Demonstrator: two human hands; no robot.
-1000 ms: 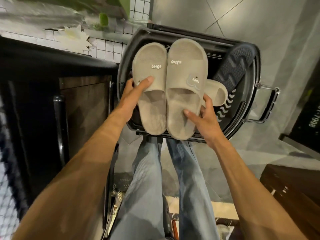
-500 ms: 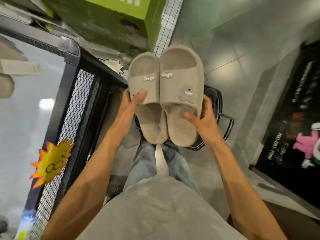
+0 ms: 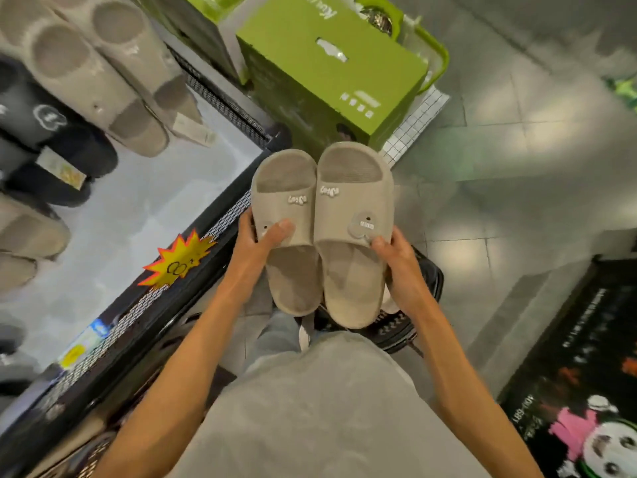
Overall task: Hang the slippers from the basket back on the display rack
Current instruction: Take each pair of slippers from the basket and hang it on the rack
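I hold a pair of beige slippers side by side in front of me. My left hand [image 3: 260, 241] grips the left slipper [image 3: 287, 215] with the thumb over its strap. My right hand [image 3: 400, 267] grips the right slipper [image 3: 353, 215], thumb on the strap beside a small bear charm. The black basket [image 3: 418, 317] sits on the floor below, mostly hidden behind the slippers and my hands. The display rack [image 3: 138, 208] rises on the left, a pale panel in a black mesh frame, with beige slippers [image 3: 103, 70] and black slippers [image 3: 51, 143] hanging on it.
A green box [image 3: 331, 67] stands beyond the slippers, next to a white wire grid [image 3: 413, 125]. A yellow starburst price tag [image 3: 179, 260] sticks on the rack's frame. A dark printed mat [image 3: 586, 374] lies on the tiled floor at right.
Both hands have lifted the beige pair out of the basket and up. My view has swung up and left, bringing the rack with its hanging slippers into sight.
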